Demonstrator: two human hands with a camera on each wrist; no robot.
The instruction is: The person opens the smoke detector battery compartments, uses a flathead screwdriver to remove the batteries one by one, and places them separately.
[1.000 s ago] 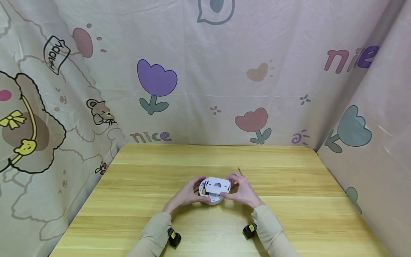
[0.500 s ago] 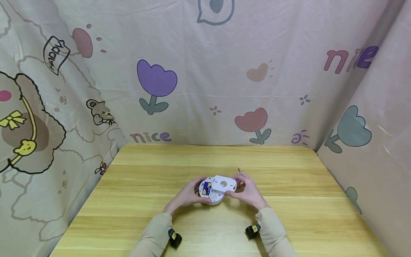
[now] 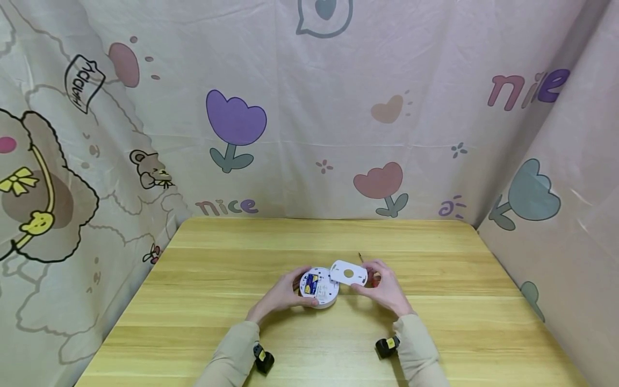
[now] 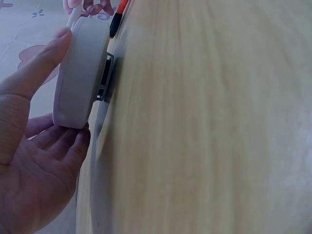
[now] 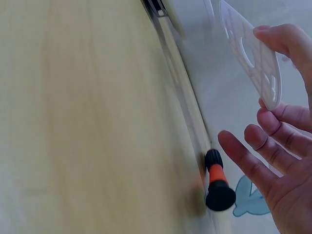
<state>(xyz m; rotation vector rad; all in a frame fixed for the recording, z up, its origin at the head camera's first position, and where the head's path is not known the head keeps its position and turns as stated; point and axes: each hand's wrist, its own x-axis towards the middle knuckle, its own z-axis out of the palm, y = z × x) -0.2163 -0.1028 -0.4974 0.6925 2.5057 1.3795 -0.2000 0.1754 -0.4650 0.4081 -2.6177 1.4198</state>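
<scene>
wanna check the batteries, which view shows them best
The head view: it looks onto the open face of the round white device, showing the batteries. Neither wrist view shows them; the left sees the device edge-on, the right only part of it.

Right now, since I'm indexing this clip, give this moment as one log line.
left hand: grips round white device; right hand: pinches white plate; batteries: exposed in device; screwdriver: on table

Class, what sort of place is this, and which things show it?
Probably a small makeshift work corner: printed cloth hangs behind and beside a wooden table, and what looks like a screwdriver lies near the round white device.
</scene>
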